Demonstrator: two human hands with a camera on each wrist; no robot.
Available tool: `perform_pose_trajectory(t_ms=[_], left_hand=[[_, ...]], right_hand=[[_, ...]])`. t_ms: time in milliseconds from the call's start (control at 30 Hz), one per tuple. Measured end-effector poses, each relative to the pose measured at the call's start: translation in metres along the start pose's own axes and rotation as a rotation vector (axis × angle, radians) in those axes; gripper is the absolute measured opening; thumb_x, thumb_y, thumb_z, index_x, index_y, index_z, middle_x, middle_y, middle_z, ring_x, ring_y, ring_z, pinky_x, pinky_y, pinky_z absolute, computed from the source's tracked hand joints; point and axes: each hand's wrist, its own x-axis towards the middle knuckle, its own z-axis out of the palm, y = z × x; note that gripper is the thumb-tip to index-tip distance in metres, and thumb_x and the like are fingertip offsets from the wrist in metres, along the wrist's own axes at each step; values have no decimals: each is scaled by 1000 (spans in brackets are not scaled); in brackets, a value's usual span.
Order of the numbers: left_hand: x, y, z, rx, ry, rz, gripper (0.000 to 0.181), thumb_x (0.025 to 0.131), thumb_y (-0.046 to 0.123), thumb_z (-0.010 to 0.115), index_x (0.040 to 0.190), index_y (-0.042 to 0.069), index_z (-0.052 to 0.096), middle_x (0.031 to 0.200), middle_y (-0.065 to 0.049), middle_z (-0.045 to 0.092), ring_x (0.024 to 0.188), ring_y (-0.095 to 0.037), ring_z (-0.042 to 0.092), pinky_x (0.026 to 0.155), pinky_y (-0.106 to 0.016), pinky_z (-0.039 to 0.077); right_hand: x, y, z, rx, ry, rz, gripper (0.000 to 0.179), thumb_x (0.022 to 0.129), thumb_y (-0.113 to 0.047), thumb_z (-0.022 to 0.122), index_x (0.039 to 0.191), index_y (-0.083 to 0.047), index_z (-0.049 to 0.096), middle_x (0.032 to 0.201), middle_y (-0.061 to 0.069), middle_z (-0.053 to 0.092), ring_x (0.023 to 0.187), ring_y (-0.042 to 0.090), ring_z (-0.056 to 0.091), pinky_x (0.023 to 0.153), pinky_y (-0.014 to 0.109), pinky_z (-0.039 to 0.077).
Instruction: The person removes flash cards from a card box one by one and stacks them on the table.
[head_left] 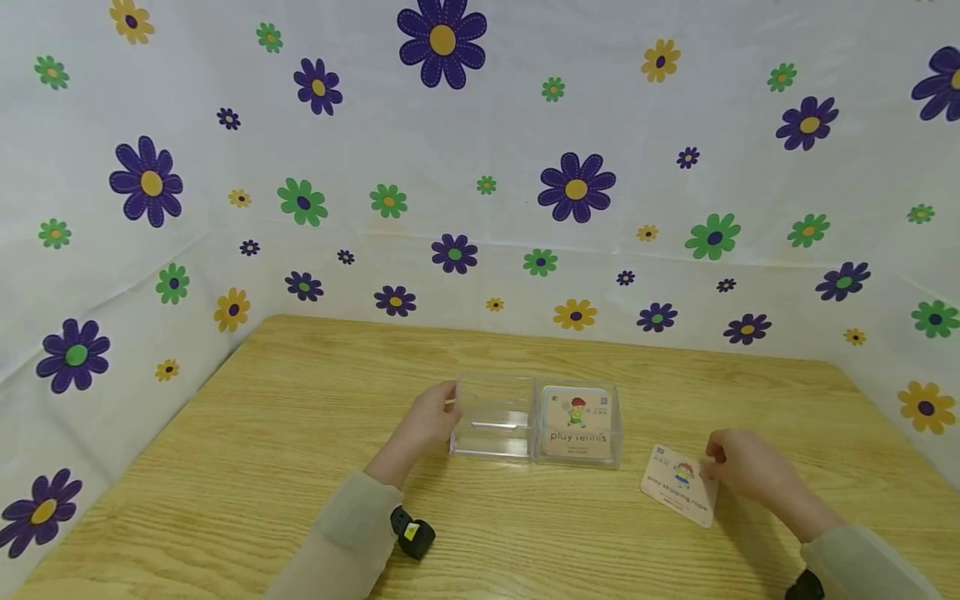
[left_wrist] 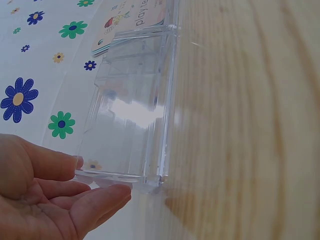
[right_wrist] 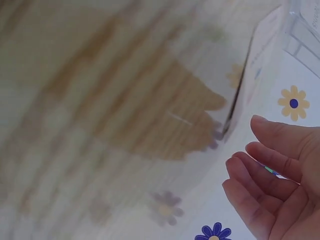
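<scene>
A clear plastic box with two compartments (head_left: 491,454) stands on the table. Its right compartment holds a stack of cards (head_left: 577,417), the top one reading "play tennis". My left hand (head_left: 427,417) is at the box's left end, fingertips touching the end wall, as the left wrist view shows. To the right of the box lies a card reading "play skipping rope" (head_left: 678,487), turned at an angle. My right hand (head_left: 750,471) is at that card's right edge. In the right wrist view its fingers are loosely bent and apart from the card (right_wrist: 250,75).
The wood-grain table (head_left: 315,433) extends around the box. A white cloth with printed flowers (head_left: 510,125) hangs behind it and along both sides. Both wrists carry a black camera (head_left: 414,533).
</scene>
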Motion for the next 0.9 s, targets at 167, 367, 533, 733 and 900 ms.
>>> perform_pose_trajectory(t_ms=[167, 367, 533, 733, 900], left_hand=[[0, 0, 0, 3, 1, 4, 42, 90, -1, 43, 130, -8, 34, 129, -24, 39, 112, -38, 44, 89, -44, 42], [1, -1, 0, -2, -6, 7, 42, 90, -1, 43, 130, -9, 33, 130, -25, 38, 113, -38, 43, 89, -44, 41], [2, -3, 0, 9, 3, 5, 42, 90, -1, 43, 130, -9, 33, 129, -25, 39, 112, -38, 44, 89, -44, 42], [2, -3, 0, 9, 2, 1, 43, 90, -1, 43, 131, -10, 32, 130, -25, 38, 112, -38, 43, 89, -45, 41], [3, -4, 1, 12, 5, 0, 43, 90, 0, 43, 131, -10, 32, 130, -25, 38, 113, -38, 43, 89, -45, 41]], right_hand=[[0, -1, -5, -27, 27, -3, 19, 75, -9, 68, 84, 4, 59, 75, 6, 56, 65, 19, 50, 54, 34, 45], [0, -2, -10, -30, 43, -24, 22, 74, -11, 69, 85, 5, 60, 77, 9, 59, 69, 23, 55, 58, 38, 48], [1, -6, -12, -18, 62, -37, 22, 73, -11, 69, 86, 4, 60, 78, 10, 60, 71, 24, 56, 59, 38, 48], [3, -13, -13, 0, 69, -43, 22, 75, -11, 67, 87, 4, 60, 80, 9, 59, 71, 23, 55, 59, 38, 48], [8, -21, -16, 3, 68, -42, 22, 76, -13, 67, 89, 4, 59, 81, 9, 59, 72, 23, 55, 61, 39, 48]])
